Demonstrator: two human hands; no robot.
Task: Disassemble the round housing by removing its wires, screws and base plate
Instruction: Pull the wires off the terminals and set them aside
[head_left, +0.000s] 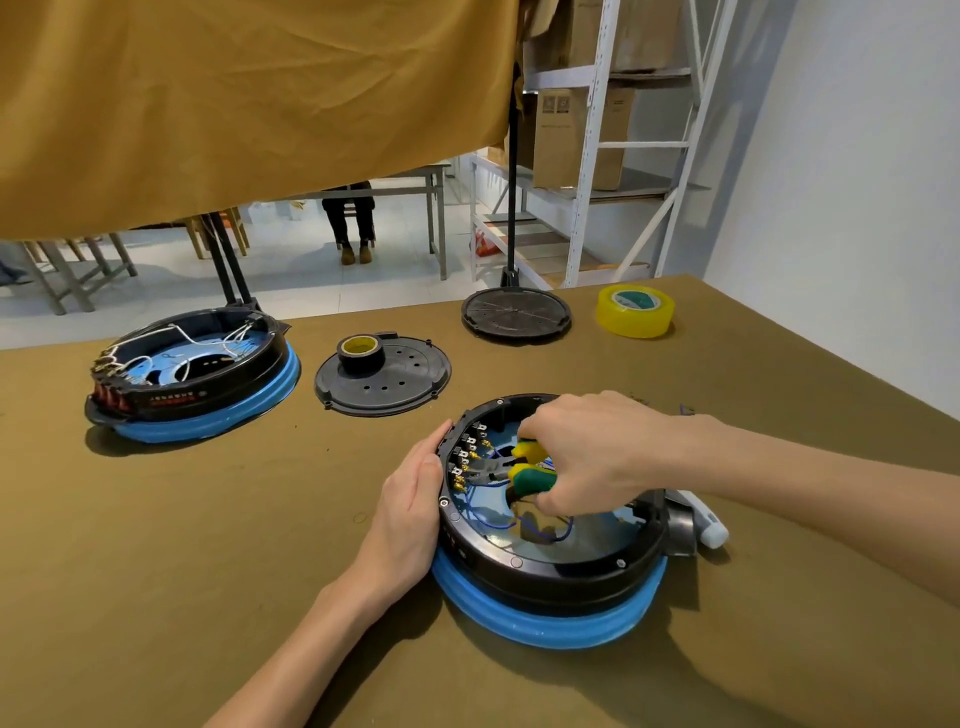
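Right hand (587, 452): reaching down into the open top, fingers curled round yellow-and-green handles of pliers (511, 470); grasp firm. Plier nose pointing away from the grip toward the left inner wall, at or just beside the row of brass terminals (467, 457); contact with a terminal or wire too small to tell.

Left hand (410, 499): fingers straight and together, palm laid flat against the outer left wall, bracing, nothing clasped.

Round housing (545, 561): black ring on a blue ribbed skirt (540, 623), between the two hands, resting on the olive-covered table (182, 571). Open on top, blue interior floor visible. Blue wires (540, 530) looping directly beneath the gripping hand. Small screws (621, 563) along the rim, on the near side below the grip.

Pale cylindrical tool (709, 525): beyond the right wrist, lying just beside the housing's right side, partly hidden.

Perforated black base plate (384, 376): farther out and left of the grip, flat on the table, apart from the housing. Roll of black tape (361, 353) with yellow core standing on it.

Second black disc (517, 314): far side of the table, straight out beyond the grip.

Yellow tape roll (636, 310): far and right of the grip, near the disc.

Second housing (197, 374): well left of the bracing hand, same black-and-blue build, white wires inside.

Ochre cloth (234, 104) hanging across the upper view; white shelving (597, 156) with cartons behind.
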